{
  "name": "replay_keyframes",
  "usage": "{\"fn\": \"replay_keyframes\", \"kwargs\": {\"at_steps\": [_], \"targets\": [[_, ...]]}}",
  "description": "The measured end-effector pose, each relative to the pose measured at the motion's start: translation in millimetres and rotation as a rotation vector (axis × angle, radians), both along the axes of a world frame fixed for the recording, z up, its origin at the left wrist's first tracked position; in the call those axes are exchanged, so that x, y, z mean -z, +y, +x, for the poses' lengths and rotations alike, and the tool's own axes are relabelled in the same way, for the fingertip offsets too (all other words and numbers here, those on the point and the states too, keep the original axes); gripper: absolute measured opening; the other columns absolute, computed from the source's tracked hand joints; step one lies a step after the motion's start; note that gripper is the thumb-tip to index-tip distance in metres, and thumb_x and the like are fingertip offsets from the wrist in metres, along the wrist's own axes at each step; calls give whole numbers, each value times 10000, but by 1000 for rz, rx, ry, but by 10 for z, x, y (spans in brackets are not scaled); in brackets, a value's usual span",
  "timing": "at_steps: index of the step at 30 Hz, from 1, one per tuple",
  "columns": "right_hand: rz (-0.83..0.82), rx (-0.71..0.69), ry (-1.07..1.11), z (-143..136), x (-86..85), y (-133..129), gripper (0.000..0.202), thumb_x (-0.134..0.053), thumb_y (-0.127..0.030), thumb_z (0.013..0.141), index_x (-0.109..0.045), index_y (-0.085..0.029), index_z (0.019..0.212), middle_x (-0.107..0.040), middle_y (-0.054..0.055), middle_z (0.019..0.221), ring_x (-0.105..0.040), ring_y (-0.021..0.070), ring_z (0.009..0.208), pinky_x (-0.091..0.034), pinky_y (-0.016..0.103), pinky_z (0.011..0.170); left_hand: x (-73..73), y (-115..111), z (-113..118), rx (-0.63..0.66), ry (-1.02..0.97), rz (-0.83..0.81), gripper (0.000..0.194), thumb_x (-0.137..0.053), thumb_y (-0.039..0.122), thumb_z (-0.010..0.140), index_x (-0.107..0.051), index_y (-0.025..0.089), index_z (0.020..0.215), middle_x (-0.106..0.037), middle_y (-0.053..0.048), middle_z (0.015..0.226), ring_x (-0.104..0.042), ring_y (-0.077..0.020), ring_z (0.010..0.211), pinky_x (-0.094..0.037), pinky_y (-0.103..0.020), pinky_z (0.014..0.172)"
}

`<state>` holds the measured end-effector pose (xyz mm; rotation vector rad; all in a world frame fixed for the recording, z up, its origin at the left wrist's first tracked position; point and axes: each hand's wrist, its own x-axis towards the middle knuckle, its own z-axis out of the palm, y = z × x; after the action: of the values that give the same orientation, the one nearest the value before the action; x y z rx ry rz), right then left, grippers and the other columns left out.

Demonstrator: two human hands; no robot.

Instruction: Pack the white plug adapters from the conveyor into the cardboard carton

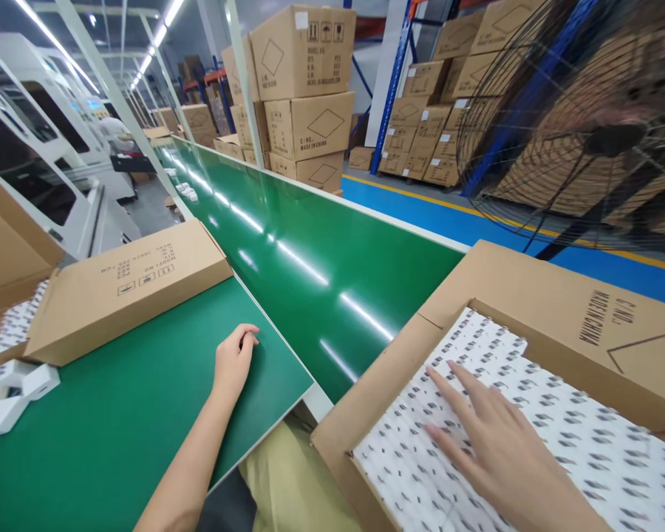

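Observation:
My left hand (236, 358) rests on the green tabletop (144, 414) near its right edge, fingers curled in and nothing visible in them. My right hand (490, 443) is spread flat over an open cardboard box (537, 281) at the lower right. Its fingertips are on or just above a layer of white pieces (576, 414) packed in tight rows, each with small dark-grey marks. Whether the fingers press on them I cannot tell. Part of the layer is hidden under the palm and forearm.
A closed cardboard carton (138, 281) lies at the table's far side. White blocky parts (19, 391) sit at the left edge, below another open box (11, 251). A green conveyor belt (288, 251) runs away ahead. A fan (604, 133) stands at right; stacked cartons (310, 89) are behind.

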<state>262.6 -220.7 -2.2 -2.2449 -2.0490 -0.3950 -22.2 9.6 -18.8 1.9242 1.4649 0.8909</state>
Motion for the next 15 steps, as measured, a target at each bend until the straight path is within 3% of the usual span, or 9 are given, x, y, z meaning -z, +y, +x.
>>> {"fn": "replay_keyframes", "kwargs": {"at_steps": [5,15], "targets": [[-41,-3,3,-119,100,-22,604,-135,-531,883,-86,-236,1408,-325,119,1389,-281,276,1260,-374,524,929,-8,-23,-1,-2,-16,-5,261,-364,304,773,-598,207,835,-626,1,674,-589,-156,660,-441,-254,642],[-39,-7,23,-39,98,15,605,-172,-562,878,-151,-251,1396,-354,114,1370,-326,275,1238,-380,507,932,-13,-22,-3,-1,-9,-23,250,-364,288,770,-599,210,803,-622,9,656,-590,-153,657,-442,-250,634]]}}
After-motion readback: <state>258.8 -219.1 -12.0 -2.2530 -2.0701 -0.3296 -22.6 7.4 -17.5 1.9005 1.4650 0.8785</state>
